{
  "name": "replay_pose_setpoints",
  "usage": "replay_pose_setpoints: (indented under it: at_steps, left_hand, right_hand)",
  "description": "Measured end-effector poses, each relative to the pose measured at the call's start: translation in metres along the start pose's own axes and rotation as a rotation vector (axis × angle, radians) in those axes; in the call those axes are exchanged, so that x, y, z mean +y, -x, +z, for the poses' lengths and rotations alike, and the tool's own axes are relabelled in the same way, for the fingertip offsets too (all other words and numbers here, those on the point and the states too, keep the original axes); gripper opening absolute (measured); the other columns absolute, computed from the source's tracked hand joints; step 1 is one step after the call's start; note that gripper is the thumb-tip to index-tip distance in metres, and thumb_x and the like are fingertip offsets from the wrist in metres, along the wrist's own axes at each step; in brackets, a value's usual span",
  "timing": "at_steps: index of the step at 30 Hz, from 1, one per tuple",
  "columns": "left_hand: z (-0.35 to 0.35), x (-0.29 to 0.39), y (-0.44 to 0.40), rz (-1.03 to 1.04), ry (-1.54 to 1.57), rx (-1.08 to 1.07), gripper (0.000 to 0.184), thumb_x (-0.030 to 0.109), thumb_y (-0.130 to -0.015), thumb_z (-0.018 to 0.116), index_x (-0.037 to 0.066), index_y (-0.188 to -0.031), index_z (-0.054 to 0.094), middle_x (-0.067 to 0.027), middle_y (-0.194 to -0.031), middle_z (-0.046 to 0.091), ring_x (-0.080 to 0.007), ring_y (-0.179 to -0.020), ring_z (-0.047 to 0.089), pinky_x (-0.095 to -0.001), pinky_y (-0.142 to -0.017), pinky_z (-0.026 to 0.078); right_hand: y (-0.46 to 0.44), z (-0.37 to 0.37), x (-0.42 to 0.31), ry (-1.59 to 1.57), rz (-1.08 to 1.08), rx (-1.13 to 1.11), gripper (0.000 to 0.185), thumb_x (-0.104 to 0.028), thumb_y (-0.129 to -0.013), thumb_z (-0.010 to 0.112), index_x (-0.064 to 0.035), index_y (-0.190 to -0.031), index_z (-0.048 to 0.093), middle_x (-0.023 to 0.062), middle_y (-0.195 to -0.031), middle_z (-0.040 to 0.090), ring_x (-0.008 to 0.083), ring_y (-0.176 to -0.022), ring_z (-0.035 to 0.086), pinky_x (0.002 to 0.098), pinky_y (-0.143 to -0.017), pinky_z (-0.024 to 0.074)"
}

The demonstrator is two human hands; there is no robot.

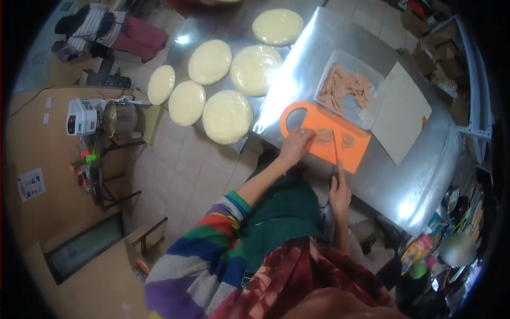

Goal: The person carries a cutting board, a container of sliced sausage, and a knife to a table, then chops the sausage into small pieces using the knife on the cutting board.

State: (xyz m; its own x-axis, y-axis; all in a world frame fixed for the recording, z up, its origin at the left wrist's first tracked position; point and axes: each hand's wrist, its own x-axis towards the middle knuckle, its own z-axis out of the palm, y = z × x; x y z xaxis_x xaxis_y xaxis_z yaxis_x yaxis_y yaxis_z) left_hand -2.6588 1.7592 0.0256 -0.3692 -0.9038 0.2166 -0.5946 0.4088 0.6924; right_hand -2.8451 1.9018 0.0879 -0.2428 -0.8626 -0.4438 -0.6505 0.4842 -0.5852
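Dark green cloth, an apron (281, 212) by its look, is seen nearest, beside a striped sleeve (212, 234). The handle of a knife (336, 151) is gripped in the right hand (340, 194), its fingers closed around it, and the blade is held across an orange board (353, 159) with a looped handle. By the left hand (297, 144), fingers bent and drawn together, a small bundle of pinkish-brown strips (323, 135) is pressed at its end; the strips are laid on the board, just to the left of the blade. On the blade's other side, a small heap of cut bits (347, 141) is gathered on the same board.

Just beyond the board, a clear tub (376, 90) is set on the metal table (372, 175), with more pinkish-brown pieces (348, 87) strewn inside it. To its right a pale flat sheet (402, 114) is laid. Farther to the left, glossy pale-yellow rounds (228, 117) are spread out. Across the tiled floor (175, 159), a white machine (82, 117) is placed by a metal pot (126, 118), and beyond it a person (109, 32) in a striped top is seen.
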Motion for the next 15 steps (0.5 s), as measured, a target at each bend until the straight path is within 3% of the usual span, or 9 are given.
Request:
replay_pose_setpoints:
  at_steps: [3,10,12,15]
  left_hand:
    - [0.005,0.002,-0.003,0.028,-0.012,0.052,0.017,0.009,-0.085,0.073,0.007,-0.100,0.066,-0.0072,-0.093,0.069,-0.0306,-0.086,0.062,-0.0411,-0.075,0.051]
    - [0.008,0.002,-0.005,0.055,0.060,0.104,0.017,0.006,-0.081,0.073,0.010,-0.096,0.065,-0.0090,-0.087,0.068,-0.0325,-0.082,0.062,-0.0437,-0.073,0.050]
    - [0.002,0.006,-0.008,0.012,0.032,0.041,0.014,0.009,-0.082,0.074,0.009,-0.093,0.065,-0.0101,-0.082,0.067,-0.0329,-0.081,0.062,-0.0433,-0.072,0.050]
    - [0.001,0.013,-0.008,0.006,0.046,0.040,0.015,0.009,-0.083,0.074,0.006,-0.095,0.065,-0.0102,-0.088,0.068,-0.0330,-0.082,0.062,-0.0426,-0.074,0.051]
  right_hand:
    - [0.000,0.004,0.001,-0.022,-0.062,0.062,0.055,-0.021,-0.102,0.046,-0.0292,-0.155,0.033,0.0101,-0.146,0.052,0.0394,-0.120,0.058,0.0485,-0.094,0.0518]
    - [0.000,0.008,0.005,-0.017,-0.094,0.081,0.058,-0.022,-0.101,0.048,-0.0302,-0.155,0.030,0.0194,-0.128,0.062,0.0481,-0.101,0.062,0.0533,-0.083,0.0505]
    - [0.003,0.006,0.000,-0.039,-0.030,0.064,0.057,-0.024,-0.101,0.049,-0.0360,-0.154,0.031,0.0191,-0.127,0.063,0.0464,-0.104,0.062,0.0528,-0.086,0.0499]
    - [0.004,0.007,0.000,-0.039,0.018,0.061,0.058,-0.024,-0.101,0.049,-0.0381,-0.154,0.031,0.0172,-0.129,0.062,0.0457,-0.106,0.062,0.0517,-0.090,0.0496]
